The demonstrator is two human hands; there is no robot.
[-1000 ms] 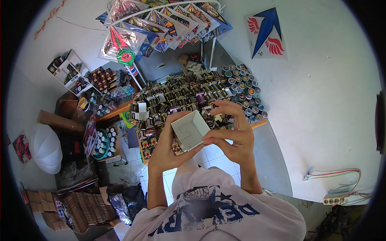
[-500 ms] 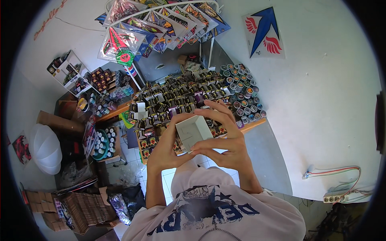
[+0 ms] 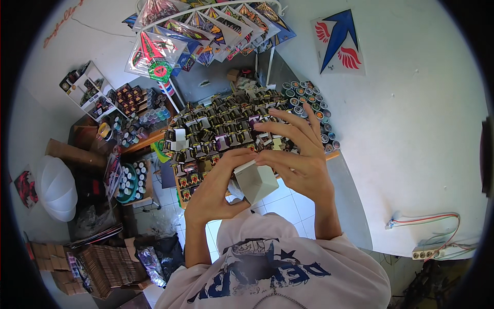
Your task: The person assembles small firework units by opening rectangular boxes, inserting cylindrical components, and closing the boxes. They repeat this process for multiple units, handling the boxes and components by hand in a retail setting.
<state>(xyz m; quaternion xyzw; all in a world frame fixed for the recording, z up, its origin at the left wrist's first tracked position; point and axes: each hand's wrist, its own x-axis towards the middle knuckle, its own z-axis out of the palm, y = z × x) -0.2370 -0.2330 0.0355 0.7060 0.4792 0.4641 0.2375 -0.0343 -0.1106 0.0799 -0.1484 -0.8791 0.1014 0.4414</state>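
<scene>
A small white cardboard box is held up in front of my chest between both hands. My left hand cups it from the left and below, thumb along its top edge. My right hand pinches its upper right corner with thumb and forefinger while the other fingers fan out above. Behind the hands lies a table packed with several small dark boxes and round tins.
Packaged kites hang overhead and a blue and red kite is pinned to the wall. A white shelf unit, a tub of spools, stacked cardboard and a white lamp shade crowd the left. A power strip lies at the right.
The white box has dropped lower and closer to my chest and has turned. My right hand's fingers have spread open above it, leaving only thumb and forefinger on the corner.
</scene>
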